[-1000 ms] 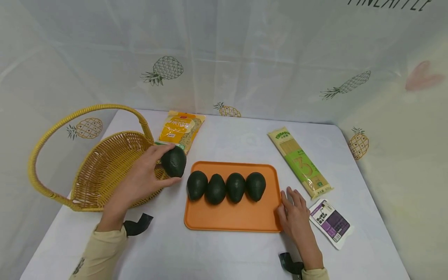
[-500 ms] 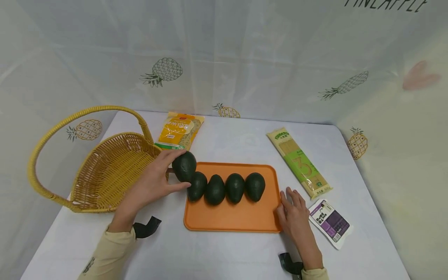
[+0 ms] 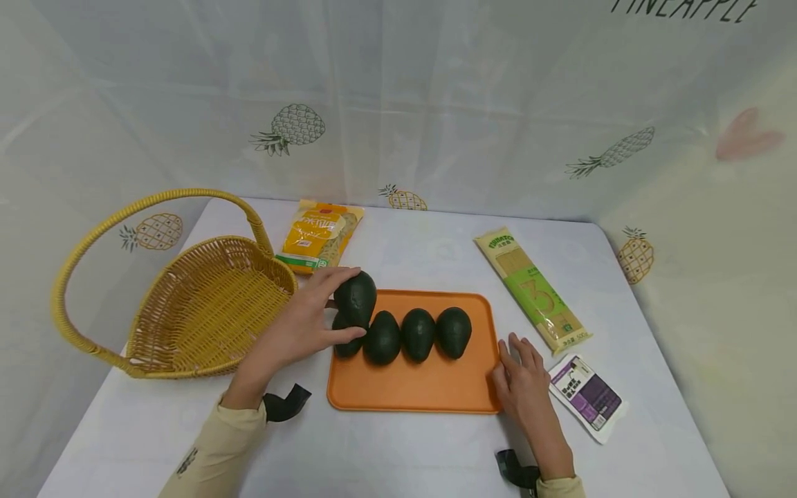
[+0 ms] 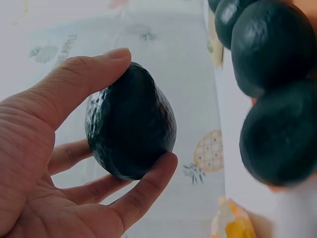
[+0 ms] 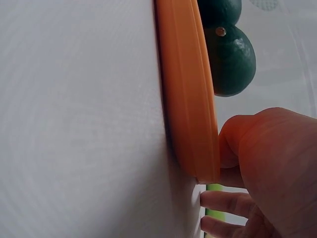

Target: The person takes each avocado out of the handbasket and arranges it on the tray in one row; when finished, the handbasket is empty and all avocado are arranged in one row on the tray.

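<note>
My left hand [image 3: 299,328] holds an avocado [image 3: 356,299] between thumb and fingertips, above the left end of the orange tray [image 3: 414,387]. In the left wrist view, the fingers cup the held avocado [image 4: 131,124] from below, with the thumb at its top. Several avocados [image 3: 418,335] lie in a row on the tray; the leftmost [image 3: 346,340] is partly hidden by the held one and my fingers. At the tray's right rim, my right hand [image 3: 528,387] rests its thumb and fingertips. The right wrist view shows its thumb [image 5: 230,141] against the rim and loosely straight fingers.
A yellow wicker basket [image 3: 212,304] with a tall handle stands left of the tray. Behind lies an orange food bag [image 3: 320,235]. A green noodle packet [image 3: 532,287] and a white-and-purple pouch [image 3: 588,395] lie on the right.
My left hand has carried the avocado rightward from beside the basket to above the leftmost avocado on the tray. My right hand has stayed at the tray's rim.
</note>
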The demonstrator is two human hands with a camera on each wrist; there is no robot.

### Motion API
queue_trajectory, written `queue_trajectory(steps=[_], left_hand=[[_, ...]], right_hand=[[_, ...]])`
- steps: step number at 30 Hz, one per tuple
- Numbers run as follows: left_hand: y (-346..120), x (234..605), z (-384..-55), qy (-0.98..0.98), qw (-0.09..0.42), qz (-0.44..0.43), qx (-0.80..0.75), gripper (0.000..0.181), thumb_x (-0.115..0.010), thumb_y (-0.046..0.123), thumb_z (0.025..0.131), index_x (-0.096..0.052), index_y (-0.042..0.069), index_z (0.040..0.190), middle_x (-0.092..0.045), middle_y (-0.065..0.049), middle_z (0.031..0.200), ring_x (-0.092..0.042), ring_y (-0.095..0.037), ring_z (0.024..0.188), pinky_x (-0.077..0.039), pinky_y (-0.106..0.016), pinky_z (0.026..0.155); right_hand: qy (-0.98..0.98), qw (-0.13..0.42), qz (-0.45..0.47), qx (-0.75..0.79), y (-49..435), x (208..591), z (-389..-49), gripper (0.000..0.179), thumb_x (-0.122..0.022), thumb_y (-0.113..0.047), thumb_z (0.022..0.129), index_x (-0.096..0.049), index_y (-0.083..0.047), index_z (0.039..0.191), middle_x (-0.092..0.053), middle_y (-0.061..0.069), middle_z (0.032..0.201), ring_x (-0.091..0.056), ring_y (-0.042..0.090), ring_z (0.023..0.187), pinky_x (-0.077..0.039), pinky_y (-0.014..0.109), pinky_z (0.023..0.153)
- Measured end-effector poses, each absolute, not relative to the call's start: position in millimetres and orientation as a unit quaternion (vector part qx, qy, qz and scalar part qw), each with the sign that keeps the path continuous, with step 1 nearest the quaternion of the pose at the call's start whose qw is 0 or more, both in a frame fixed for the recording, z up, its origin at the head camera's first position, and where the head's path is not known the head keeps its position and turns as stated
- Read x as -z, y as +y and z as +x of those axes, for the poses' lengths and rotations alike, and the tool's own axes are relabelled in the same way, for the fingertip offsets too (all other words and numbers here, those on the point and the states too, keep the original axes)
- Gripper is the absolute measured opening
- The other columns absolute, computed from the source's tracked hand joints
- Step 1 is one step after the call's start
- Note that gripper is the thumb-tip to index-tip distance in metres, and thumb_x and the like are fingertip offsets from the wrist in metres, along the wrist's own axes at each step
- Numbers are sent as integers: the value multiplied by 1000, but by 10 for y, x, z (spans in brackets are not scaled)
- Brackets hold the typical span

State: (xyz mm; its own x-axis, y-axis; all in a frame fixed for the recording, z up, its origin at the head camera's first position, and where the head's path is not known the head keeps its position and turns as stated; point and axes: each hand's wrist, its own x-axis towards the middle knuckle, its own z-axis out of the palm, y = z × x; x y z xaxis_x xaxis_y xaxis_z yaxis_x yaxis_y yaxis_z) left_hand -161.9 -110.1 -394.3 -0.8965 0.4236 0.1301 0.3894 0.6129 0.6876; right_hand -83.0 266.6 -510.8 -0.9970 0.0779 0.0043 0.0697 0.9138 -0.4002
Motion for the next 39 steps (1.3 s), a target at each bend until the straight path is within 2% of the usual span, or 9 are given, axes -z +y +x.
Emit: queue_trajectory(steps=[13, 16, 20, 23, 26, 27, 29, 33, 39], left_hand=[[-794, 3912, -1609, 888, 37, 255, -380, 91, -95, 25, 83, -48, 12, 159, -49, -16, 157, -58, -34, 137, -59, -51, 106], [-730, 3910, -1600, 885, 41, 265, -380, 91, -94, 27, 83, -47, 13, 160, -48, -15, 157, -64, -28, 122, -62, -42, 99], [-639, 3931, -1603, 882, 44, 281, -377, 90, -94, 28, 84, -47, 13, 160, -48, -13, 158, -65, -24, 111, -63, -40, 90], [-568, 3948, -1616, 879, 46, 291, -375, 89, -93, 29, 85, -48, 15, 159, -48, -12, 157, -63, -28, 124, -61, -49, 99], [-490, 3958, -1625, 877, 49, 301, -370, 87, -93, 31, 85, -49, 17, 159, -49, -11, 155, -60, -29, 133, -58, -51, 107], [-461, 3961, -1629, 876, 51, 305, -371, 87, -93, 32, 85, -49, 17, 159, -49, -10, 155, -60, -28, 134, -58, -50, 108], [-401, 3965, -1634, 871, 56, 313, -375, 86, -92, 32, 85, -50, 17, 159, -50, -10, 154, -63, -25, 126, -60, -46, 102], [-290, 3978, -1634, 864, 61, 328, -378, 85, -91, 32, 87, -49, 17, 159, -49, -9, 153, -62, -23, 124, -60, -43, 100], [-83, 4056, -1651, 853, 64, 350, -382, 85, -91, 34, 87, -50, 18, 159, -50, -8, 152, -57, -24, 135, -57, -45, 110]], right_hand=[[-977, 17, -31, -208, 2678, 5108, -842, 51, -56, -12, 105, -52, 2, 154, -40, 27, 166, -30, 50, 156, -35, 79, 117], [-978, 16, -32, -208, 2682, 5101, -833, 51, -56, -12, 105, -53, 2, 154, -41, 27, 165, -30, 50, 156, -35, 79, 116], [-977, 18, -31, -209, 2683, 5101, -823, 51, -57, -12, 105, -53, 2, 154, -41, 27, 166, -30, 50, 156, -35, 79, 116], [-976, 16, -29, -215, 2682, 5108, -824, 51, -57, -12, 105, -52, 2, 154, -40, 27, 166, -29, 50, 156, -35, 79, 116], [-975, 3, -32, -221, 2672, 5103, -825, 51, -56, -14, 106, -51, 2, 155, -39, 26, 167, -27, 50, 157, -33, 79, 117], [-974, -1, -34, -223, 2669, 5100, -824, 52, -55, -14, 106, -51, 2, 155, -38, 26, 168, -27, 50, 157, -33, 79, 118], [-974, -7, -36, -225, 2663, 5092, -824, 52, -55, -15, 107, -50, 1, 156, -37, 26, 168, -26, 50, 157, -32, 79, 118], [-973, -5, -35, -228, 2661, 5080, -823, 52, -55, -15, 107, -49, 1, 156, -37, 26, 169, -25, 50, 158, -31, 80, 119], [-975, 47, -16, -217, 2671, 5149, -801, 49, -58, -9, 104, -56, 4, 150, -45, 28, 162, -34, 51, 153, -39, 80, 111]])
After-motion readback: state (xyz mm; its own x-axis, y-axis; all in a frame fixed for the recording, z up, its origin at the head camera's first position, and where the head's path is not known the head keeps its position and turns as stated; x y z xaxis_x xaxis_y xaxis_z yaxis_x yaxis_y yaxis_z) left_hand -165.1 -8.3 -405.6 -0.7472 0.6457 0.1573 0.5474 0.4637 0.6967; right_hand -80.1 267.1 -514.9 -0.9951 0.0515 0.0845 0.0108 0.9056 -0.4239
